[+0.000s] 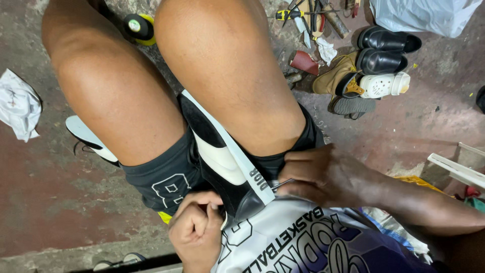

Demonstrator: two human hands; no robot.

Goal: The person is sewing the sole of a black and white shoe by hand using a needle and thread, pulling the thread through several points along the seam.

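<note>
A black and white sneaker (217,146) is wedged sole-up between my thighs, its toe pointing toward my chest. My left hand (194,227) is closed around the toe end of the sneaker from below. My right hand (323,174) grips a thin metal tool (281,184), an awl or needle, whose tip meets the white sole edge near the toe. A second matching sneaker (88,139) lies on the floor under my left thigh.
Several shoes (376,60) sit on the concrete floor at upper right, beside scattered hand tools (308,17) and a plastic bag (424,15). A yellow and black tub (139,28) stands by my knee. A white rag (17,103) lies at left.
</note>
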